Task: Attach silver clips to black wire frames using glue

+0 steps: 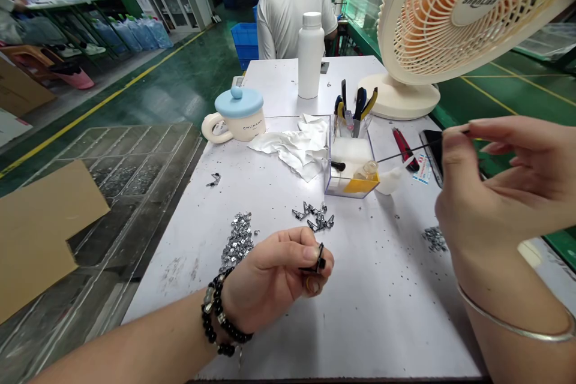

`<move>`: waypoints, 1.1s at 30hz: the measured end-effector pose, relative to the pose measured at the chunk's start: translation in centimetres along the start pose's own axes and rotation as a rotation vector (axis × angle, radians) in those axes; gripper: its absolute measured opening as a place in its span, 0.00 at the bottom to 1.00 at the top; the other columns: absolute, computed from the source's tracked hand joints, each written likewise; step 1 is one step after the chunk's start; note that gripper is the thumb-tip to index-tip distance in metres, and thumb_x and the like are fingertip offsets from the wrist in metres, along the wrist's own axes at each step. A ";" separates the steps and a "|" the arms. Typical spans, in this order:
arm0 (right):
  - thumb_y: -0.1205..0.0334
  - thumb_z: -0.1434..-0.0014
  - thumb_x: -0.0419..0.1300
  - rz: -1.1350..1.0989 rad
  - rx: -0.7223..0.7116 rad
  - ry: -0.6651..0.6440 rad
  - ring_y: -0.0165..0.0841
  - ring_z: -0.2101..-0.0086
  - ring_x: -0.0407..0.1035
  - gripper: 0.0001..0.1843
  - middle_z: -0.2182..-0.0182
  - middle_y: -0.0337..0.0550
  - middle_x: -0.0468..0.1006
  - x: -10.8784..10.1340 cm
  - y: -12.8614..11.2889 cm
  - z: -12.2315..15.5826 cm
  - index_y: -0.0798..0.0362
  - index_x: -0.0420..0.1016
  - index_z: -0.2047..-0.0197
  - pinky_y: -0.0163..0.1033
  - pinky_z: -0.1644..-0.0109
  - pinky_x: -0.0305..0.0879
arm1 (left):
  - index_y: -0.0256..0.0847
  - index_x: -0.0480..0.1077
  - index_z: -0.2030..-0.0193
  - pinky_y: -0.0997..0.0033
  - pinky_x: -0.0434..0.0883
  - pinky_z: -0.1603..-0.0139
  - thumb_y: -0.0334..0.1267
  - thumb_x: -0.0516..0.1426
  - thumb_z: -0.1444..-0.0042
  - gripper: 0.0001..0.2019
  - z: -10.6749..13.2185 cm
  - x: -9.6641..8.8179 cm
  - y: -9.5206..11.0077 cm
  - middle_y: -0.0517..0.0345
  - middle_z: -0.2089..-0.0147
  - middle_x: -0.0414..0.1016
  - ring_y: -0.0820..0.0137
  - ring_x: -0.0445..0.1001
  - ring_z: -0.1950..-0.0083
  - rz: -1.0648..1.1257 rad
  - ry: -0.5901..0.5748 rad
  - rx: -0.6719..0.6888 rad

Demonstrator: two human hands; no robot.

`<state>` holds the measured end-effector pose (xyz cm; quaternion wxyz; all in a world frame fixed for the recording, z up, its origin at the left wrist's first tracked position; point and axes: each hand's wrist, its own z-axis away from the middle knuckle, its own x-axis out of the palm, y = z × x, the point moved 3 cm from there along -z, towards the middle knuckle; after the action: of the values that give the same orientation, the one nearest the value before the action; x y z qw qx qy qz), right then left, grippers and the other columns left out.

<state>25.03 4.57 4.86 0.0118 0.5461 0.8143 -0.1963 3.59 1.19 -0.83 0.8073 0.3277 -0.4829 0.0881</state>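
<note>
My left hand (283,264) is closed in a pinch around a small black clip-like part (320,263), above the front middle of the white table. My right hand (499,186) is raised at the right, with thumb and fingers pinching a thin black rod (416,147). The rod slants down to the left, its far end near a clear plastic box (351,189). Inside the box are a small glass bottle (370,169), white pads and several pliers-like tools (357,105). Several similar black parts (317,219) lie beyond my left hand, beside a pile of small silvery metal pieces (237,240).
A lidded mug (240,114), crumpled white tissue (297,147) and white bottle (310,57) stand or lie farther back. A cream fan (450,18) leans over the right side. Near my right hand are a red-handled cutter (402,144), phone (432,153) and metal pieces (434,239).
</note>
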 end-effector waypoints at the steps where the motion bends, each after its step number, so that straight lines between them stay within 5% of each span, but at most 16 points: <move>1: 0.67 0.50 0.63 0.021 -0.034 -0.023 0.39 0.63 0.66 0.08 0.72 0.40 0.74 0.1 -0.4 -0.1 0.49 0.75 0.64 0.44 0.63 0.59 | 0.34 0.64 0.77 0.80 0.58 0.75 0.29 0.60 0.55 0.08 0.0 0.0 0.0 0.54 0.74 0.70 0.78 0.65 0.78 -0.004 0.000 0.005; 6: 0.66 0.48 0.62 0.098 -0.070 -0.212 0.35 0.66 0.66 0.02 0.75 0.38 0.75 0.7 -1.3 0.0 0.49 0.76 0.70 0.43 0.60 0.57 | 0.34 0.64 0.77 0.79 0.57 0.76 0.29 0.60 0.55 0.07 0.0 -0.1 0.0 0.54 0.74 0.71 0.78 0.65 0.78 -0.012 0.000 0.012; 11: 0.63 0.49 0.62 0.072 -0.016 -0.475 0.39 0.60 0.65 0.25 0.59 0.39 0.77 1.9 -0.7 0.4 0.47 0.67 0.47 0.45 0.56 0.54 | 0.34 0.66 0.76 0.79 0.58 0.75 0.30 0.61 0.55 0.06 0.0 -0.2 -0.1 0.54 0.74 0.71 0.78 0.66 0.78 -0.016 -0.003 0.013; 19: 0.68 0.43 0.57 0.116 -0.572 -0.682 0.39 0.55 0.65 0.22 0.52 0.35 0.75 4.4 -4.5 3.3 0.43 0.66 0.46 0.47 0.56 0.48 | 0.34 0.66 0.76 0.79 0.59 0.75 0.29 0.60 0.55 0.06 0.0 -0.1 0.0 0.54 0.74 0.71 0.78 0.66 0.78 -0.023 0.005 0.020; 26: 0.75 0.43 0.54 0.036 -0.590 -0.473 0.28 0.66 0.69 0.12 0.68 0.36 0.78 4.7 -4.8 3.3 0.52 0.70 0.57 0.41 0.61 0.55 | 0.35 0.65 0.76 0.78 0.57 0.75 0.30 0.61 0.55 0.07 0.0 0.0 -0.1 0.55 0.74 0.71 0.77 0.65 0.78 -0.036 0.008 0.009; 31: 0.68 0.44 0.59 -0.210 -0.019 0.070 0.33 0.67 0.72 0.12 0.64 0.41 0.76 1.5 -1.8 -0.5 0.49 0.71 0.55 0.42 0.63 0.68 | 0.35 0.65 0.77 0.78 0.55 0.75 0.30 0.62 0.56 0.08 0.1 0.0 0.0 0.55 0.74 0.71 0.77 0.64 0.78 -0.039 0.005 0.004; 33: 0.65 0.43 0.60 -0.287 0.150 0.163 0.36 0.67 0.73 0.09 0.64 0.44 0.73 1.3 -0.7 -1.0 0.52 0.72 0.57 0.42 0.67 0.70 | 0.35 0.65 0.77 0.78 0.56 0.75 0.30 0.61 0.56 0.08 0.1 0.0 -0.1 0.55 0.74 0.71 0.77 0.64 0.78 -0.041 0.006 -0.002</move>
<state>24.04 5.81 5.70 -0.1232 0.4376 0.8653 -0.2113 3.54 1.07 -0.84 0.8107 0.3364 -0.4736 0.0723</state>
